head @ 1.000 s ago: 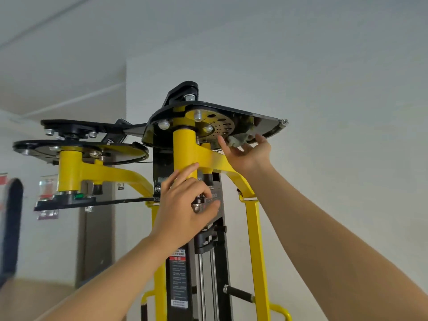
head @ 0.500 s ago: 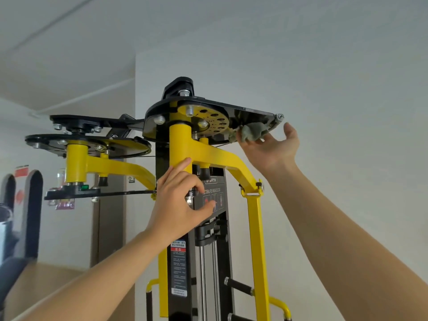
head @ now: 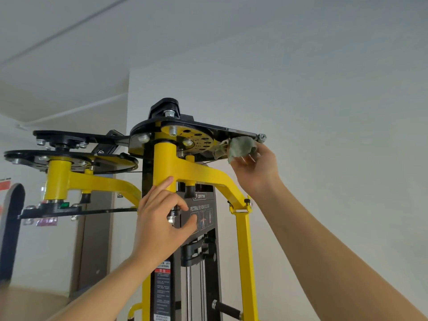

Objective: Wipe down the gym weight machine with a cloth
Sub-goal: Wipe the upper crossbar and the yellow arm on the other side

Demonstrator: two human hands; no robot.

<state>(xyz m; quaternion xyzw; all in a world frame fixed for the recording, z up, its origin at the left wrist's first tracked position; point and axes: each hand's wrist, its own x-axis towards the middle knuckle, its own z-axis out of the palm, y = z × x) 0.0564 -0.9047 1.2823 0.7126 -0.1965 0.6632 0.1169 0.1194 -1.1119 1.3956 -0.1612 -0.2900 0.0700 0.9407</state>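
At two o'clock, right hand [head: 257, 169] pinches cloth [head: 240, 148] against the plate [head: 231, 131] to wipe its underside; left hand [head: 162, 220] steadies on post [head: 162, 163], grip unclear.

a gym: yellow pectoral fly machine [head: 199, 174] indoors.

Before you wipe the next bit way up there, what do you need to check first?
1. Cloth held in the right hand: ok, the fingers pinch it.
2. Cloth touching the underside of the black top plate: ok.
3. Left hand steadying on the yellow post: ok, one fingertip touches it.
4. Right hand away from the thin cable under the plate: cannot tell.
5. Plate already clean: cannot tell.
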